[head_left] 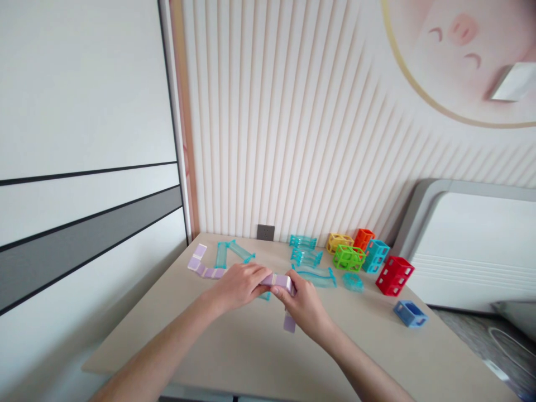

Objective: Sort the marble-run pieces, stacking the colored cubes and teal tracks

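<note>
A chain of flat lilac and white blocks (276, 280), perhaps dominoes, runs across the middle of the desk and bends at both ends. My left hand (242, 286) is closed around its middle stretch. At the corner near the right end, my right hand (302, 304) grips the same chain between thumb and fingers. From under my right hand a lilac end piece hangs toward me, while the far left end curls up and away. My fingers hide parts of the chain. Just behind my right hand lies a clear teal track piece (316, 276).
More teal track pieces (221, 255) lie at the back left, others (306, 257) at the back centre. To the right stand yellow, orange, green (349, 258), teal and red (394, 276) open-frame blocks. A blue block (410, 314) sits near the desk's (234, 349) right edge.
</note>
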`<state>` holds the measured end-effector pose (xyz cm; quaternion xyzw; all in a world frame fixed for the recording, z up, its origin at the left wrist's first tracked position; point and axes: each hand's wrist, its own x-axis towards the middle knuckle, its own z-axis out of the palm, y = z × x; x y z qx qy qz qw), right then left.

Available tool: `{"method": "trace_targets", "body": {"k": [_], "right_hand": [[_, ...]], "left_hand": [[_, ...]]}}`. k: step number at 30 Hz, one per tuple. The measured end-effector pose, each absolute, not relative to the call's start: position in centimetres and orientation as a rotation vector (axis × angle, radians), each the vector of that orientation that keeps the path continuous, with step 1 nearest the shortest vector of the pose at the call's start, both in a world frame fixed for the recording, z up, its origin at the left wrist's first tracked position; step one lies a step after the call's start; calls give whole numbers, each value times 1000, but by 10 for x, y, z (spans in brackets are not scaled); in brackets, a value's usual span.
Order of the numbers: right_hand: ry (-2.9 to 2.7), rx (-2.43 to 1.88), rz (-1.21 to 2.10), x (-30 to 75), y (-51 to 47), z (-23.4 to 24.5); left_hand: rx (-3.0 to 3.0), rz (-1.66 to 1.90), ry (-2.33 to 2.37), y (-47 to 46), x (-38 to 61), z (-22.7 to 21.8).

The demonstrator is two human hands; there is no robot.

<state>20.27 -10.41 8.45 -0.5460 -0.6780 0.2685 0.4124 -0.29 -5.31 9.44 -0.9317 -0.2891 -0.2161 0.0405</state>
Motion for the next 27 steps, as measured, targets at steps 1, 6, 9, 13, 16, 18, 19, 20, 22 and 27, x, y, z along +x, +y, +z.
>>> {"method": "trace_targets", "body": {"k": [1, 6, 9, 13, 16, 18, 19, 20, 22, 27], "right_hand": [[-1671, -1311, 777, 203, -104, 84], [-1555, -1063, 1066, 201, -104, 83], [-1561, -1151, 981, 196, -106, 78], [-1641, -1276, 817, 190, -111, 73], [-1653, -1325, 886, 191, -113, 76], [-1606, -1313, 1172, 197, -112, 80], [-1576, -1288, 1361, 202, -111, 81], [-1551, -1253, 1558, 207, -110, 83], [-1536, -1180, 1893, 217, -107, 83], [-1448, -1083, 2072, 225, -106, 78]], "left_hand": [[-2856, -691, -906, -53, -4, 94], [-2909, -737, -1019, -53, -8, 95], [-2938, -703, -1015, -54, -5, 97], [-2893, -634, -1017, -51, -2, 96], [-2799, -601, -969, -48, -4, 92], [-2713, -573, -885, -47, -7, 89], [-2670, -558, -812, -47, -8, 89], [-2631, -544, -714, -47, -10, 89], [-2558, -516, -501, -47, -12, 91], [-2436, -493, -313, -45, -15, 98]]}}
